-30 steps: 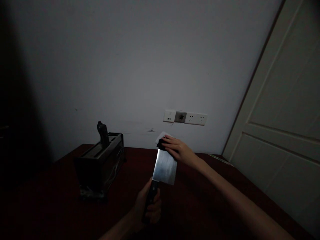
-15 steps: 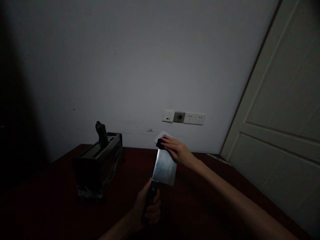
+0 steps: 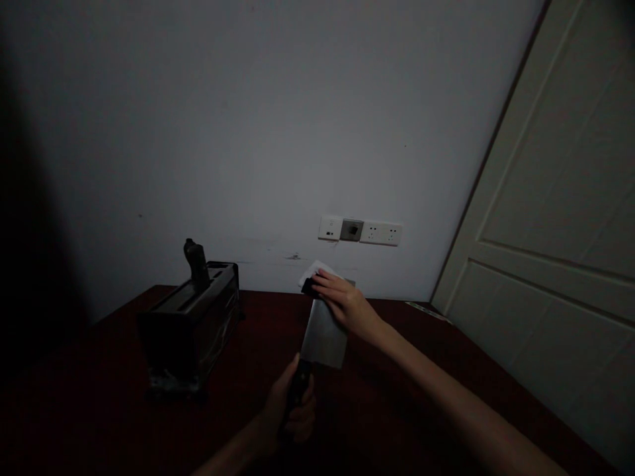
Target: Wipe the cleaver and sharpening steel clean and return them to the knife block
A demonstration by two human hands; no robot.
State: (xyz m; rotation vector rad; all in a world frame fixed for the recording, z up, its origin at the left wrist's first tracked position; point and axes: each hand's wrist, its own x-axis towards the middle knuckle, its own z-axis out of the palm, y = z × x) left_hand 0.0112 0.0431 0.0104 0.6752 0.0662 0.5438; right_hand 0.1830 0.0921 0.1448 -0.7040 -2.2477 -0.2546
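My left hand [image 3: 290, 413] is wrapped round the dark handle of a cleaver [image 3: 325, 337], low in the middle of the view. The broad metal blade points up and away, held above the table. Against the far part of the blade my right hand [image 3: 347, 301] presses a black and white cloth [image 3: 315, 272], its fingers laid over it. That hand and the cloth hide much of the blade's upper end.
A dark knife block [image 3: 191, 320] with slots on top and one black handle [image 3: 196, 261] sticking up stands on the left of the dark red table [image 3: 268, 311]. Behind is a pale wall with sockets [image 3: 360, 230]. A panelled door [image 3: 546, 231] fills the right side.
My right hand and the cloth have shifted slightly left against the blade. The blade looks duller now. The whole view has shifted a little; my left hand keeps its grip.
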